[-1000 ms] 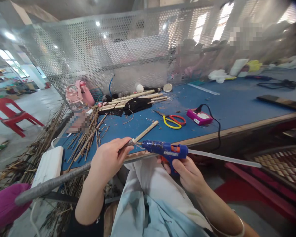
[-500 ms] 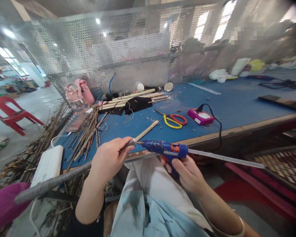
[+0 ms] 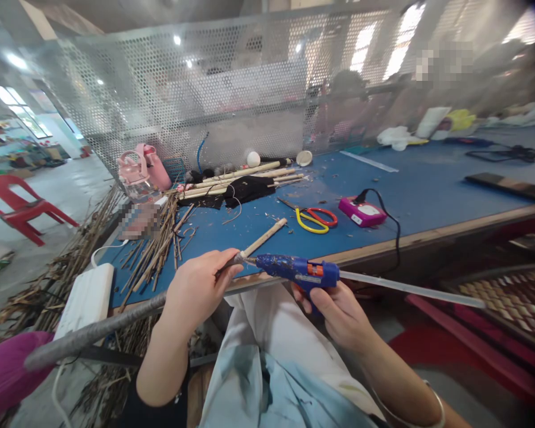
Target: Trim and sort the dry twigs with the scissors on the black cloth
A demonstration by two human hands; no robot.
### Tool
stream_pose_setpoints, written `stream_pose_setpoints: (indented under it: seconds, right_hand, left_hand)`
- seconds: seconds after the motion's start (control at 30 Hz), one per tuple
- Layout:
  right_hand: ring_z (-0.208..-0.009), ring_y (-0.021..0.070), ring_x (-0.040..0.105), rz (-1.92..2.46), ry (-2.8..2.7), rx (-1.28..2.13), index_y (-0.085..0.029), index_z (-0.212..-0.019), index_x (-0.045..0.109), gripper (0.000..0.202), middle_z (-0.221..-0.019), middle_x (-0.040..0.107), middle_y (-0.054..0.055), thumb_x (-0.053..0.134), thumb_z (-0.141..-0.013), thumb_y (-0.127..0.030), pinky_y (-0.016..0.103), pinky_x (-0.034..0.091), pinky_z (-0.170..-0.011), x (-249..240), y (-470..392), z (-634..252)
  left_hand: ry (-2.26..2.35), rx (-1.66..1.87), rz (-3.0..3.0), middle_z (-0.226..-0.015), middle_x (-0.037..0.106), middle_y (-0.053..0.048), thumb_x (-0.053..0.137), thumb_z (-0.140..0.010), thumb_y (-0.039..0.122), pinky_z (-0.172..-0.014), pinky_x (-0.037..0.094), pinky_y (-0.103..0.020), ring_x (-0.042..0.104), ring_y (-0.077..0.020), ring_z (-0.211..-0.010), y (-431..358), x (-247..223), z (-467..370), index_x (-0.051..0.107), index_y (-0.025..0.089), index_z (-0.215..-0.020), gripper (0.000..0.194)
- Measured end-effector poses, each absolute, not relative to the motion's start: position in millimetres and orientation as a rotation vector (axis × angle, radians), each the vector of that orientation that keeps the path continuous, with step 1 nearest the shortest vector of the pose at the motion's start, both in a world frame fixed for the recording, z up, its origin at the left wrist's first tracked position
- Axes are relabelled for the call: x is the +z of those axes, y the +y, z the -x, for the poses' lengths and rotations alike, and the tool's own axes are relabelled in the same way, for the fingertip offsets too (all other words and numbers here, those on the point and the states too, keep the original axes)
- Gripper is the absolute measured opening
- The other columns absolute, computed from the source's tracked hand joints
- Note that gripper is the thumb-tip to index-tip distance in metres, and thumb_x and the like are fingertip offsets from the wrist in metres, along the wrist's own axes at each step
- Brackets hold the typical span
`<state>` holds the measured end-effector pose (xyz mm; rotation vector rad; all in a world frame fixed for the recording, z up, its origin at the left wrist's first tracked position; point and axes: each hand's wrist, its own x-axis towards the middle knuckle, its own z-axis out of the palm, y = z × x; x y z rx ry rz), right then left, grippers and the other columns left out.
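Note:
My left hand (image 3: 205, 276) is closed around a long grey wrapped stick (image 3: 102, 326), whose far end reaches past my forearm to the lower left. At its near end, by my fingertips, a pale wooden stick (image 3: 265, 236) points up and right over the table edge. My right hand (image 3: 339, 309) grips the handle of a blue glue gun (image 3: 294, 270). The gun's nozzle touches or nearly touches the joint beside my left fingertips. A long clear glue stick (image 3: 410, 287) sticks out of the gun's back.
On the blue table (image 3: 267, 205) lie scissors (image 3: 314, 220), a magenta box (image 3: 362, 212) with a black cable, thin twigs (image 3: 160, 249), pale sticks and black cloth (image 3: 249, 189). A white power strip (image 3: 87, 300) is at the left edge. Behind stands a perforated screen (image 3: 182, 101).
Almost nothing differs. The glue gun's rear and its glue stick sit very slightly lower, while both hands keep their hold.

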<state>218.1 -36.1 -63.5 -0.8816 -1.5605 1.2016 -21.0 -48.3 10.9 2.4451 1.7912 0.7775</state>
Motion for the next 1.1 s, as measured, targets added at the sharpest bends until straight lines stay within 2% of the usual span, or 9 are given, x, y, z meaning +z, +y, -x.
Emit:
stream_pose_setpoints:
  seconds: [0.2, 0.3, 0.47, 0.63, 0.73, 0.83, 0.9, 1.0, 1.1]
  right_hand:
    - [-0.06, 0.0169, 0.053, 0.943, -1.561, 0.974, -0.017, -0.085, 0.064, 0.034, -0.076, 0.064, 0.008, 0.049, -0.083, -0.047, 0.031, 0.047, -0.059, -71.4, -23.1, -229.8]
    - [-0.062, 0.0176, 0.055, 0.931, -1.533, 0.877, -0.019, -0.086, 0.065, 0.027, -0.08, 0.065, 0.008, 0.058, -0.078, -0.044, 0.033, 0.048, -0.062, -64.5, -16.5, -230.8]
    - [-0.06, 0.0167, 0.056, 1.023, -1.525, 0.836, -0.02, -0.082, 0.066, 0.021, -0.069, 0.063, 0.003, 0.07, -0.067, -0.033, 0.032, 0.049, -0.061, -44.1, -2.5, -221.8]
    - [-0.06, 0.0171, 0.057, 1.072, -1.674, 0.865, -0.017, -0.091, 0.068, 0.029, -0.069, 0.065, 0.003, 0.066, -0.071, -0.037, 0.032, 0.048, -0.061, -31.2, 41.8, -211.2]
    - [-0.077, 0.0218, 0.062, 1.026, -2.04, 0.699, -0.017, -0.093, 0.068, 0.026, -0.085, 0.069, 0.005, 0.064, -0.072, -0.032, 0.033, 0.048, -0.074, -25.0, 74.3, -201.1]
    - [-0.1, 0.0259, 0.06, 0.918, -2.362, 0.492, -0.021, -0.119, 0.059, 0.047, -0.114, 0.064, 0.007, 0.061, -0.072, -0.021, 0.035, 0.043, -0.088, -19.7, 91.8, -189.9]
    - [-0.097, 0.0255, 0.062, 0.897, -2.473, 0.426, -0.021, -0.127, 0.051, 0.052, -0.116, 0.064, 0.009, 0.057, -0.076, -0.022, 0.035, 0.044, -0.086, -18.3, 95.0, -184.0]
    - [-0.089, 0.0234, 0.065, 0.85, -2.522, 0.394, -0.019, -0.13, 0.048, 0.049, -0.111, 0.066, 0.009, 0.05, -0.083, -0.033, 0.03, 0.047, -0.078, -19.7, 98.2, -177.9]
    - [-0.089, 0.0225, 0.065, 0.798, -2.574, 0.335, -0.021, -0.132, 0.045, 0.053, -0.114, 0.065, 0.009, 0.053, -0.081, -0.032, 0.028, 0.046, -0.076, -21.2, 107.3, -170.9]
  left_hand:
    - [1.814, 0.751, -2.417, -0.098, 0.068, -0.006, 0.045, -0.088, 0.036, -0.083, 0.047, -0.03, 0.063, -0.0181, -0.088, -49.0, 12.1, 20.7, 0.063, 0.022, -0.108, 0.03]
    - [1.817, 0.759, -2.404, -0.098, 0.069, -0.006, 0.045, -0.088, 0.038, -0.081, 0.048, -0.029, 0.064, -0.0181, -0.087, -49.1, 12.8, 20.4, 0.062, 0.021, -0.109, 0.031]
    - [1.787, 0.79, -2.418, -0.097, 0.069, -0.006, 0.045, -0.088, 0.035, -0.08, 0.049, -0.029, 0.064, -0.0182, -0.086, -48.2, 12.1, 21.6, 0.063, 0.021, -0.108, 0.03]
    - [1.795, 0.817, -2.414, -0.098, 0.069, -0.006, 0.048, -0.087, 0.035, -0.08, 0.049, -0.029, 0.064, -0.0184, -0.085, -47.7, 10.7, 21.5, 0.063, 0.022, -0.107, 0.029]
    - [1.813, 0.795, -2.399, -0.098, 0.069, -0.005, 0.048, -0.087, 0.035, -0.08, 0.048, -0.028, 0.064, -0.018, -0.086, -48.9, 10.8, 20.8, 0.063, 0.023, -0.107, 0.028]
    - [1.814, 0.775, -2.384, -0.097, 0.069, -0.004, 0.047, -0.087, 0.034, -0.077, 0.049, -0.027, 0.064, -0.0168, -0.083, -51.5, 11.3, 21.1, 0.062, 0.024, -0.108, 0.027]
    - [1.802, 0.779, -2.394, -0.097, 0.068, -0.003, 0.047, -0.088, 0.034, -0.075, 0.05, -0.025, 0.065, -0.0159, -0.083, -52.9, 11.0, 22.3, 0.061, 0.025, -0.11, 0.027]
    - [1.78, 0.828, -2.448, -0.093, 0.069, -0.002, 0.047, -0.087, 0.034, -0.069, 0.051, -0.021, 0.066, -0.0141, -0.08, -52.3, 8.8, 25.4, 0.06, 0.026, -0.11, 0.027]
    - [1.73, 0.911, -2.524, -0.089, 0.07, 0.0, 0.049, -0.087, 0.034, -0.065, 0.051, -0.016, 0.067, -0.012, -0.076, -49.4, 6.1, 29.3, 0.06, 0.027, -0.109, 0.026]
